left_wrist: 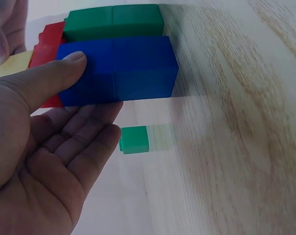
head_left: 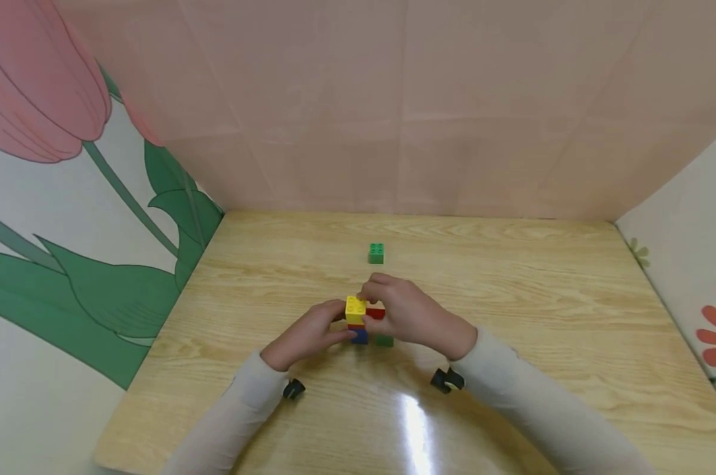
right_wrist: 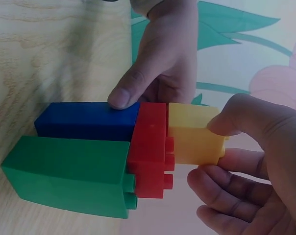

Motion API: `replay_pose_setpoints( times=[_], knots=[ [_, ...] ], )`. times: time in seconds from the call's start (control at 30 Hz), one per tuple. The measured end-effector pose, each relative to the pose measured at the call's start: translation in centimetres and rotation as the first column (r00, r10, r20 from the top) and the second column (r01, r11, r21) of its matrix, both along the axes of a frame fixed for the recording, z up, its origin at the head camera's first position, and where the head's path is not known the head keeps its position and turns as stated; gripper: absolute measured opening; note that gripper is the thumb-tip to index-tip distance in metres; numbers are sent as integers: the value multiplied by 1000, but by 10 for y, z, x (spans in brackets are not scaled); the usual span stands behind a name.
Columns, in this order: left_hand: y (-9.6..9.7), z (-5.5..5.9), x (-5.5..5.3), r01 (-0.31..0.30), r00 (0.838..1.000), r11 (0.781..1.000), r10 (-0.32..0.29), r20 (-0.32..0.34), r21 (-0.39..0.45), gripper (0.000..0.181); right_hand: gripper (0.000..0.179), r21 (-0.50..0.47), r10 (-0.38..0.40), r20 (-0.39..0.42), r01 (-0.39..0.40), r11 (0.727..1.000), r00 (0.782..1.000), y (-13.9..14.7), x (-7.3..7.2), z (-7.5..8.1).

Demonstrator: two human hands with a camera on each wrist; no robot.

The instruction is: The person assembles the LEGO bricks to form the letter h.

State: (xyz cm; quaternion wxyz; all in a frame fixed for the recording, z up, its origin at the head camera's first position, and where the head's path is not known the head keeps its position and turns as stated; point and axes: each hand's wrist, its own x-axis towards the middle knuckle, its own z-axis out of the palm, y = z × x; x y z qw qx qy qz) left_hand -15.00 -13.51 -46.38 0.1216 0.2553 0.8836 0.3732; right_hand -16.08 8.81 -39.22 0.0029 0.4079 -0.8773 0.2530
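My left hand [head_left: 307,335] grips the blue bricks [left_wrist: 143,68], with the thumb on one side and the fingers behind. The two blue bricks form a short column beside a green column [right_wrist: 64,176], which has studs showing at its upper end. Across the top of the blue column lies a red brick [right_wrist: 149,166], reaching toward the green side. Between thumb and fingers, my right hand [head_left: 414,313] pinches a yellow brick [head_left: 356,307] right at the red brick's top, above the blue end. The fingers hide part of the structure in the head view.
A single small green brick [head_left: 377,253] stands farther back on the wooden table [head_left: 512,277]. A pink cloth [head_left: 393,132] hangs behind the table's far edge. Flower-painted walls [head_left: 138,264] rise at both sides.
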Motion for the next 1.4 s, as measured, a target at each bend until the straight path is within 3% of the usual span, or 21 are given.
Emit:
replay_pose_setpoints(
  times=[0.37, 0.8, 1.03, 1.4],
  knots=[
    [-3, 3, 0, -4, 1000, 1000, 4, -28, 0, 38, 27, 26, 11, -5, -11, 1000, 1000, -5, -2, 2],
    [0, -1, 2, 1, 1000, 1000, -1, -5, 25, 36, 26, -32, -10, -15, 9, 999, 1000, 1, 4, -9],
    [1, 2, 0, -2, 1000, 1000, 2, -13, 13, 39, 26, -66, -8, -30, 6, 998, 1000, 4, 0, -11],
    [1, -2, -1, -7, 1000, 1000, 7, 6, 9, 38, 28, -78, -17, 33, 20, 997, 999, 7, 2, -14]
  ],
)
